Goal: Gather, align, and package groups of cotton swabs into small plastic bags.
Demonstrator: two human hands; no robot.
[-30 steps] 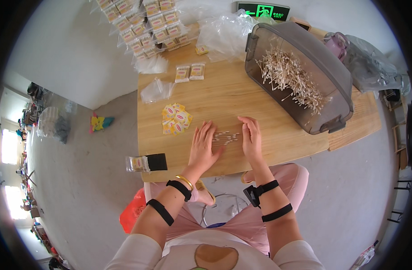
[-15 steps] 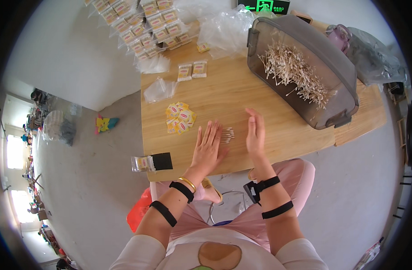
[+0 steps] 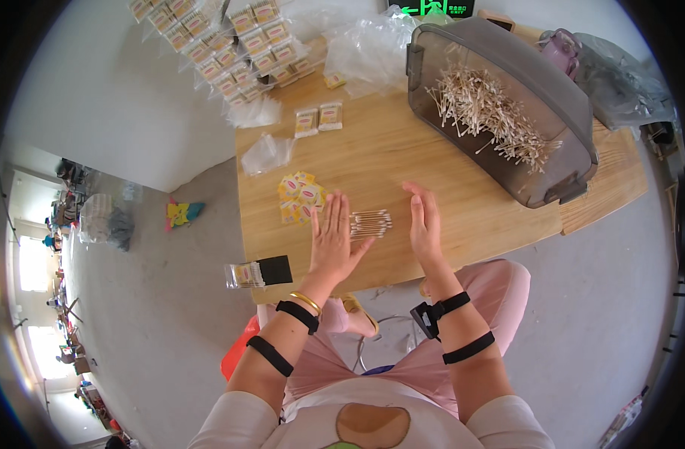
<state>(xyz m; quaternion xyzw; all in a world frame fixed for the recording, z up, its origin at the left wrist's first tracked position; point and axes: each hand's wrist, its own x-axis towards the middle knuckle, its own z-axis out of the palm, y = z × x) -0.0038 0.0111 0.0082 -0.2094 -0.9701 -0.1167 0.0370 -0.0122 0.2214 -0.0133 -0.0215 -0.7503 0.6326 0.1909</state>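
Observation:
A small bundle of cotton swabs lies side by side on the wooden table. Along the swabs' left ends rests my left hand, open, with its fingers stretched out and its thumb toward the swabs. My right hand stands on edge to their right, fingers extended, a small gap away from them. Neither hand grips anything. Just beyond my left fingertips is a spread pile of yellow-and-white printed cards.
A grey translucent bin full of loose swabs stands tilted at the far right. Filled swab packets and clear bags lie at the back left. Near the left edge, another packet sits on a black pad.
My left hand has shifted left, uncovering more of the swabs. My right hand has stayed nearly in place. The whole view has also moved slightly.

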